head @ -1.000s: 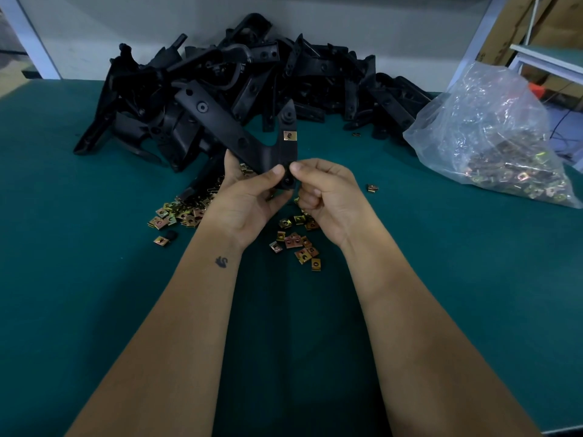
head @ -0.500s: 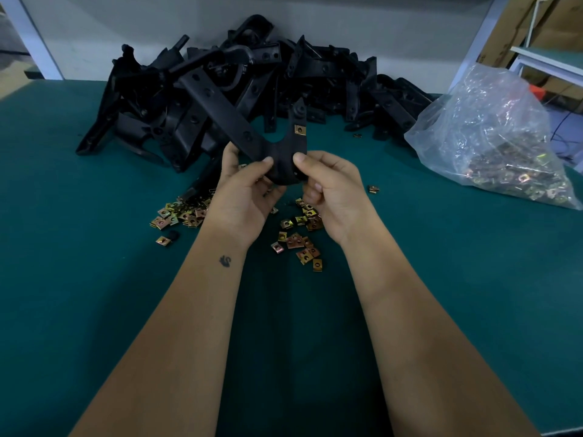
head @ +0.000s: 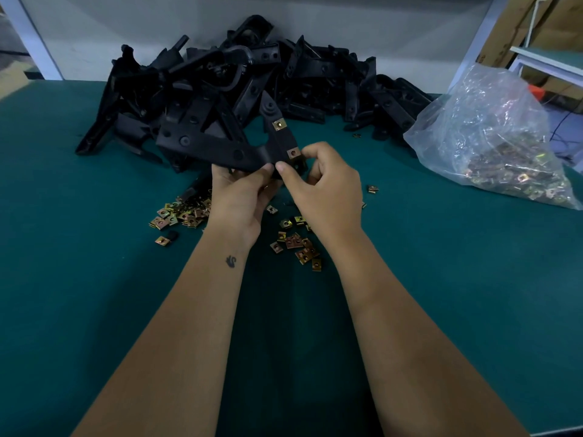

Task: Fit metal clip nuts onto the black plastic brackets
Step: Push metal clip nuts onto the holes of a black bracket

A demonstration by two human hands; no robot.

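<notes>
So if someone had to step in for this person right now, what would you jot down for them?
Left hand grips the held black bracket from below, thumb on top.
Right hand pinches the bracket's near end, beside the lower clip nut.
Done: two clip nuts show on this bracket; the upper clip nut sits further up the same arm.
Supplies: loose clip nuts lie on the green table under the hands, more in the plastic bag on the right.
Left: the pile of brackets at the back; whether any already carry nuts cannot be told.
</notes>
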